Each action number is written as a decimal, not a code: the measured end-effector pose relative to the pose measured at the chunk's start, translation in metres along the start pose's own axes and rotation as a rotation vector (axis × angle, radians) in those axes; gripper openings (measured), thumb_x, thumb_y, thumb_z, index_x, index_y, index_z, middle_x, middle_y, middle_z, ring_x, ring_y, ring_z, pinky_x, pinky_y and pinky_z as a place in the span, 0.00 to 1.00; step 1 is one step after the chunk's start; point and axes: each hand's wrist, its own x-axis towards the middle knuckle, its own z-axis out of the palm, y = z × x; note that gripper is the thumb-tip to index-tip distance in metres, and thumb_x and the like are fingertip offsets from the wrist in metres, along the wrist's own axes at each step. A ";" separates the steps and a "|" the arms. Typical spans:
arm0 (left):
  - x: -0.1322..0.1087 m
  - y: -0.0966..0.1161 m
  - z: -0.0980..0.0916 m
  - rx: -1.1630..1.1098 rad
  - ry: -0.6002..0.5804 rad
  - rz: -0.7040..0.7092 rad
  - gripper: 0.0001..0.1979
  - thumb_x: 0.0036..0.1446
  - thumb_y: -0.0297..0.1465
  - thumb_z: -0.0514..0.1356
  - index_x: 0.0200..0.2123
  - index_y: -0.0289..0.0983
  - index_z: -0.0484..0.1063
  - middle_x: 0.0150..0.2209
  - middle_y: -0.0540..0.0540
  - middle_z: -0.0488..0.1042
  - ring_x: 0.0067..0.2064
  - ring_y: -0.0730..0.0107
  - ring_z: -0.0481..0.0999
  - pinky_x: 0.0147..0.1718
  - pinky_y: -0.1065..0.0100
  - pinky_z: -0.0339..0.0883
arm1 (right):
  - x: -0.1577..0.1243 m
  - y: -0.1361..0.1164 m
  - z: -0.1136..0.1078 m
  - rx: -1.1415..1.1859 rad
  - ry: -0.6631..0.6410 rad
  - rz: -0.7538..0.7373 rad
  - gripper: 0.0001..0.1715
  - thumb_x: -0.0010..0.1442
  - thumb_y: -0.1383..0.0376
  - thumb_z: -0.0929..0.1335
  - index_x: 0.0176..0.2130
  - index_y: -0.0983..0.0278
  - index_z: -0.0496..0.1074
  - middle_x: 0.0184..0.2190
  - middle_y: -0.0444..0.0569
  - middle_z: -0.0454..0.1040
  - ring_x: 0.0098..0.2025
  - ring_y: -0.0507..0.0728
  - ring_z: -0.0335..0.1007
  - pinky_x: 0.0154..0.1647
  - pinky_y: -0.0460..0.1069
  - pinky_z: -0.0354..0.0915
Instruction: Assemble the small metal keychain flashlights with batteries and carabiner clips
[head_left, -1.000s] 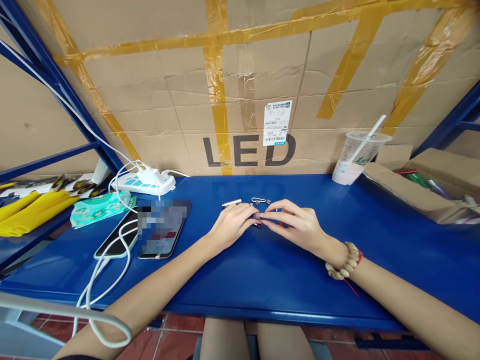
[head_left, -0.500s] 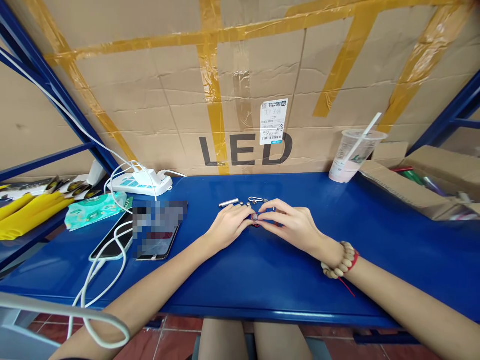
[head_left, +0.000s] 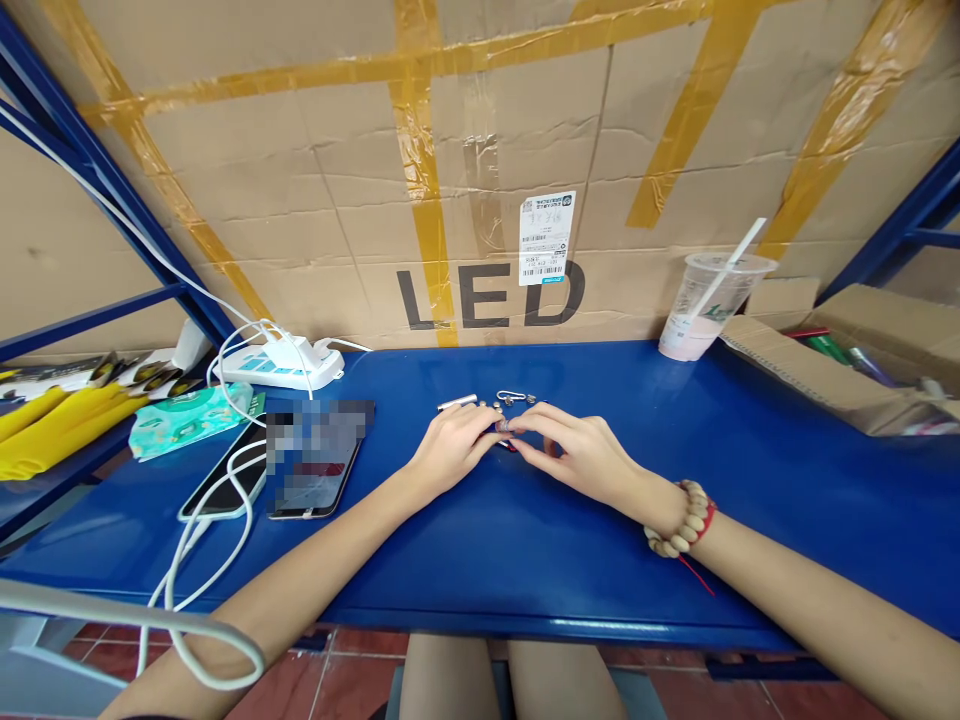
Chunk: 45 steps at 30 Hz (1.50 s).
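My left hand (head_left: 450, 448) and my right hand (head_left: 577, 450) rest on the blue table (head_left: 525, 540) with their fingertips meeting over a small red and silver part (head_left: 508, 433). Both hands pinch it together. Just beyond the fingers lie a silver metal tube (head_left: 457, 402), a small metal clip (head_left: 510, 397) and a few tiny round pieces. A bead bracelet (head_left: 684, 520) with a red cord sits on my right wrist.
Two phones (head_left: 311, 460) lie left of my hands, with white cables and a power strip (head_left: 281, 366) behind. A green wipes pack (head_left: 191, 415) and yellow items are far left. A plastic cup with straw (head_left: 709, 305) and an open cardboard box (head_left: 847, 370) stand right.
The hands stay joined on the small part, with only slight finger movement. The view has shifted a little.
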 end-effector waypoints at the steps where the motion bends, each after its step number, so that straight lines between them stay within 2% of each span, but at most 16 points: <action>1: 0.000 -0.001 0.000 0.017 0.017 -0.029 0.09 0.62 0.34 0.50 0.33 0.37 0.67 0.32 0.48 0.76 0.34 0.69 0.74 0.36 0.68 0.63 | 0.000 0.000 0.000 -0.009 0.001 0.014 0.13 0.62 0.62 0.62 0.45 0.59 0.70 0.39 0.44 0.75 0.25 0.46 0.70 0.20 0.41 0.60; 5: 0.003 -0.003 -0.007 0.050 0.176 -0.309 0.07 0.61 0.33 0.52 0.33 0.38 0.66 0.32 0.49 0.75 0.32 0.70 0.72 0.34 0.69 0.62 | 0.001 0.002 -0.002 0.008 0.022 0.124 0.18 0.62 0.61 0.62 0.51 0.59 0.66 0.37 0.43 0.75 0.21 0.45 0.66 0.20 0.42 0.60; 7: 0.005 -0.004 -0.012 0.037 0.241 -0.438 0.09 0.61 0.34 0.51 0.31 0.38 0.65 0.30 0.50 0.73 0.30 0.70 0.71 0.33 0.70 0.61 | 0.001 0.004 -0.002 0.019 -0.012 0.201 0.18 0.61 0.61 0.62 0.52 0.59 0.66 0.38 0.43 0.74 0.22 0.46 0.66 0.20 0.42 0.61; 9: 0.005 -0.003 -0.016 -0.003 0.281 -0.509 0.12 0.62 0.34 0.49 0.28 0.38 0.63 0.26 0.50 0.71 0.28 0.72 0.68 0.31 0.70 0.59 | 0.001 0.007 0.000 0.004 -0.058 0.244 0.17 0.61 0.61 0.62 0.49 0.59 0.67 0.40 0.43 0.74 0.27 0.48 0.70 0.24 0.43 0.63; 11: 0.005 0.000 -0.017 -0.070 0.309 -0.527 0.13 0.63 0.34 0.48 0.26 0.38 0.60 0.24 0.51 0.69 0.26 0.73 0.66 0.30 0.71 0.59 | 0.000 0.012 0.003 0.005 -0.092 0.248 0.14 0.60 0.62 0.63 0.47 0.60 0.69 0.42 0.45 0.73 0.37 0.53 0.71 0.32 0.46 0.66; 13: 0.005 0.004 -0.017 -0.112 0.323 -0.500 0.14 0.63 0.35 0.48 0.25 0.38 0.59 0.23 0.51 0.68 0.26 0.73 0.65 0.30 0.71 0.58 | 0.000 0.017 0.008 0.040 -0.128 0.225 0.14 0.60 0.62 0.63 0.45 0.61 0.69 0.43 0.47 0.73 0.44 0.56 0.69 0.42 0.51 0.65; 15: 0.005 0.009 -0.016 -0.109 0.315 -0.449 0.14 0.62 0.34 0.48 0.23 0.38 0.57 0.23 0.51 0.67 0.26 0.73 0.64 0.31 0.70 0.58 | -0.001 0.020 0.012 0.079 -0.172 0.197 0.15 0.61 0.62 0.62 0.48 0.61 0.67 0.47 0.49 0.72 0.49 0.58 0.66 0.48 0.55 0.63; 20: 0.005 0.014 -0.012 -0.055 0.272 -0.383 0.16 0.62 0.34 0.48 0.22 0.38 0.55 0.20 0.52 0.65 0.24 0.73 0.62 0.31 0.69 0.57 | 0.000 0.020 0.018 0.160 -0.251 0.140 0.24 0.65 0.62 0.57 0.59 0.61 0.55 0.59 0.51 0.59 0.60 0.57 0.53 0.56 0.58 0.55; 24: 0.004 0.011 -0.010 0.068 0.251 -0.288 0.15 0.61 0.33 0.50 0.22 0.38 0.57 0.19 0.52 0.63 0.22 0.74 0.62 0.28 0.70 0.56 | 0.001 0.020 0.021 0.170 -0.303 0.101 0.26 0.65 0.61 0.55 0.61 0.60 0.52 0.62 0.52 0.55 0.63 0.58 0.47 0.59 0.60 0.50; 29: 0.004 0.010 -0.010 0.221 0.218 -0.081 0.15 0.60 0.33 0.51 0.21 0.37 0.61 0.18 0.51 0.63 0.22 0.73 0.63 0.25 0.69 0.56 | 0.000 0.022 0.024 0.129 -0.310 0.070 0.26 0.65 0.58 0.56 0.60 0.60 0.54 0.60 0.53 0.59 0.62 0.59 0.50 0.59 0.61 0.49; 34: 0.004 0.010 -0.008 0.217 0.192 -0.064 0.15 0.59 0.33 0.52 0.20 0.37 0.63 0.18 0.50 0.64 0.22 0.72 0.65 0.24 0.69 0.58 | 0.002 0.023 0.018 0.092 -0.242 0.099 0.22 0.63 0.61 0.59 0.56 0.60 0.60 0.56 0.51 0.65 0.57 0.58 0.60 0.54 0.58 0.55; 38: 0.002 0.010 -0.007 0.134 0.088 -0.023 0.16 0.59 0.33 0.51 0.20 0.37 0.63 0.17 0.51 0.64 0.23 0.72 0.67 0.27 0.70 0.62 | 0.002 0.024 0.014 0.062 -0.176 0.120 0.16 0.60 0.64 0.64 0.49 0.59 0.67 0.42 0.48 0.76 0.44 0.56 0.69 0.47 0.55 0.58; 40: 0.002 0.012 -0.007 0.088 0.039 0.022 0.15 0.58 0.33 0.51 0.19 0.38 0.63 0.17 0.51 0.64 0.23 0.72 0.67 0.26 0.70 0.62 | 0.002 0.024 0.013 0.050 -0.159 0.141 0.14 0.59 0.64 0.65 0.46 0.59 0.69 0.38 0.47 0.77 0.41 0.56 0.70 0.43 0.54 0.59; 45: 0.001 0.015 -0.009 0.045 0.000 0.119 0.16 0.57 0.33 0.52 0.18 0.38 0.61 0.14 0.53 0.62 0.18 0.74 0.65 0.20 0.72 0.57 | 0.000 0.023 0.014 -0.012 -0.162 0.168 0.10 0.60 0.61 0.65 0.40 0.60 0.73 0.40 0.48 0.76 0.42 0.57 0.68 0.41 0.54 0.58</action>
